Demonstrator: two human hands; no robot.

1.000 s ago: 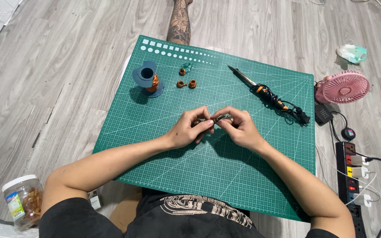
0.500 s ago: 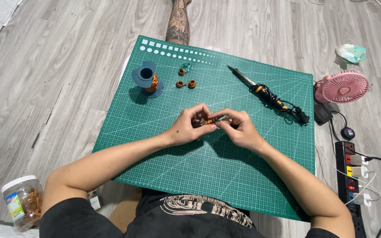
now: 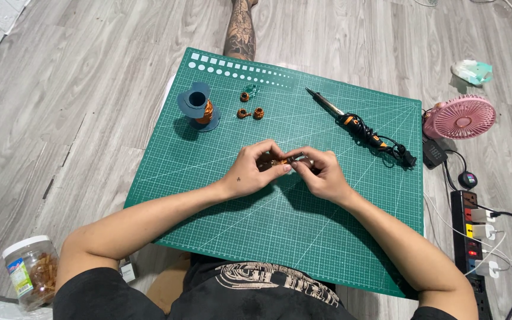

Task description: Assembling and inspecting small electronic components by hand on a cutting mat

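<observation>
Head cam: left hand (image 3: 255,172) & right hand (image 3: 322,173), both pinching a small copper-wound part (image 3: 285,160) between them, barely shifted vs a sec ago, so fiddling continues.

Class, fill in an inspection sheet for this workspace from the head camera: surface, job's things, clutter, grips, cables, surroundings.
Surface: green cutting mat on grey wood floor.
Job's things: small copper-wound part held between both hands.
Clutter: blue wire spool, three small copper coils, soldering iron.
Grips: left hand and right hand both pinch the part.
Cables: power strip with plugs, right of mat.
Surroundings: pink fan, snack jar.
</observation>
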